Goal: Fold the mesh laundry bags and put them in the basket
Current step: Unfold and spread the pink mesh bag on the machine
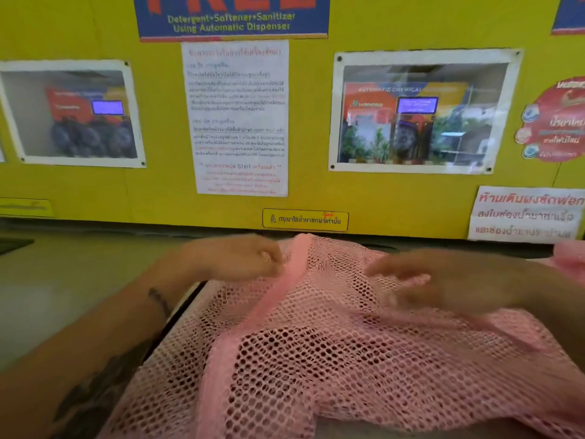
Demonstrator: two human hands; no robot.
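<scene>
A pink mesh laundry bag (332, 353) lies spread over the grey counter in front of me, with a solid pink hem band running diagonally from top centre to lower left. My left hand (240, 258) pinches the hem band near its far end. My right hand (443, 283) lies flat on the mesh to the right, fingers spread and blurred by motion. No basket is in view.
A yellow wall panel (316, 191) with posters and notices rises right behind the counter. The grey countertop (63, 280) extends to the left. More pink mesh (569, 253) shows at the right edge. A dark edge (177, 315) runs under the bag's left side.
</scene>
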